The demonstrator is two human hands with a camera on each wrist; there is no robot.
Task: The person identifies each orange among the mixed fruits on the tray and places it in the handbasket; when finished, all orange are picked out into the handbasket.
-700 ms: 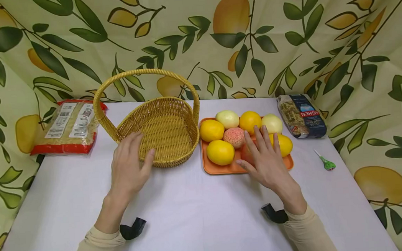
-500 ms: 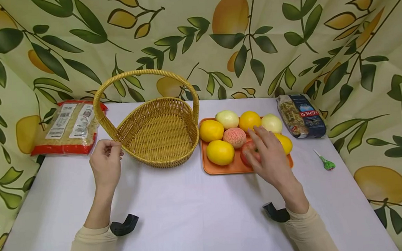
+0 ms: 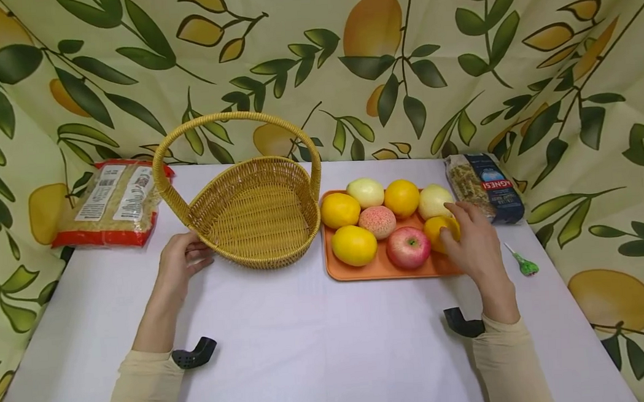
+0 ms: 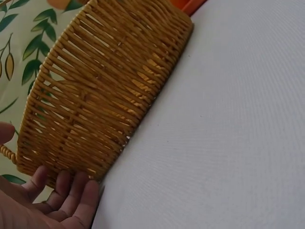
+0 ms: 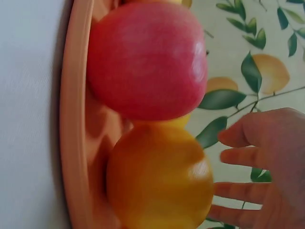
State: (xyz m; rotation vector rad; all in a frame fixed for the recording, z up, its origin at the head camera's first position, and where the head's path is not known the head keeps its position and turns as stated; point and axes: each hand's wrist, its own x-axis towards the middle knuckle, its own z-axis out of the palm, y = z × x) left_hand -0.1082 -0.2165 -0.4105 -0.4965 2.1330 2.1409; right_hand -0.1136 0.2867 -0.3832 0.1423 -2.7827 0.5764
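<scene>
My left hand (image 3: 175, 268) is at the left end of a golden wicker basket (image 3: 257, 220) with a tall hoop handle. In the left wrist view its loosely bent fingers (image 4: 71, 195) touch the basket's outer wall, with the thumb apart. My right hand (image 3: 479, 250) hovers at the right end of an orange tray (image 3: 340, 272), its fingers about an orange (image 3: 439, 231). The right wrist view has those fingers (image 5: 243, 191) spread behind the orange, not closed round it. A red apple (image 3: 408, 247) lies beside that orange.
The tray also bears yellow fruits (image 3: 354, 246), a speckled pink fruit (image 3: 377, 222) and pale round ones (image 3: 366, 193). A pasta bag (image 3: 484, 188) and a green lollipop (image 3: 525, 266) lie right of it. At the far left lies a red-edged bag (image 3: 112, 204). A patterned curtain (image 3: 289, 18) hangs behind.
My left hand has moved from over the basket's front rim to its left outer side. The right hand has shifted right, from over the apple to the orange, uncovering the apple.
</scene>
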